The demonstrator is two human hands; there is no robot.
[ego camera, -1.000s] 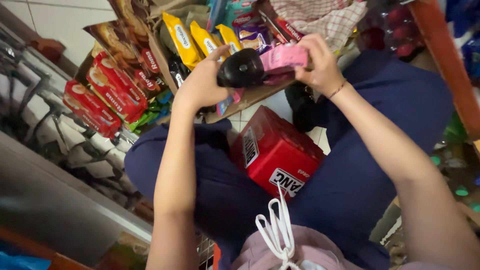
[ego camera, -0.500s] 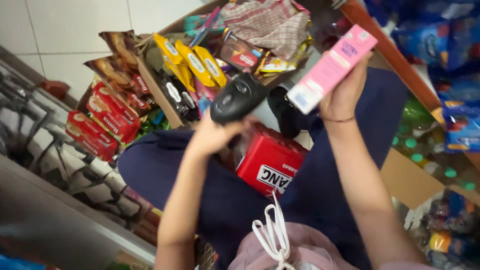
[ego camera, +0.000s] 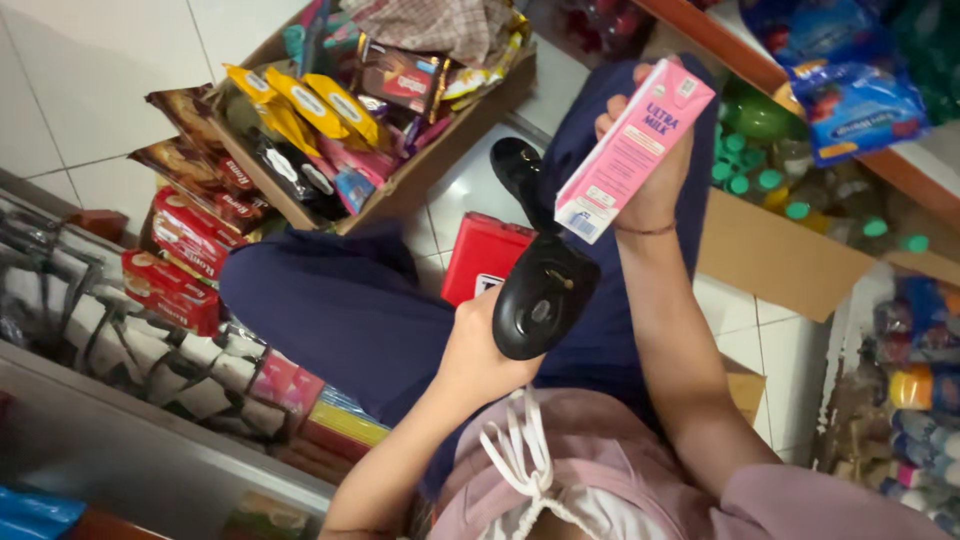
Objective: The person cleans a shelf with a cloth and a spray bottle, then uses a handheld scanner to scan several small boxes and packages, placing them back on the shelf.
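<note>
White glossy tiles below, left hand (ego camera: 480,350) fingers wrapping a rounded black plastic scanner (ego camera: 540,296), right hand (ego camera: 655,170) fingers pinching a slim pink carton (ego camera: 632,150), cardboard box (ego camera: 420,170) brimming with crinkly snack packets.

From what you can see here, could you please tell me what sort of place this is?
Probably a small grocery shop or its stockroom: an open cardboard box of packaged snacks on the white tiled floor, and the left hand aiming a black handheld scanner at a pink milk carton.
</note>
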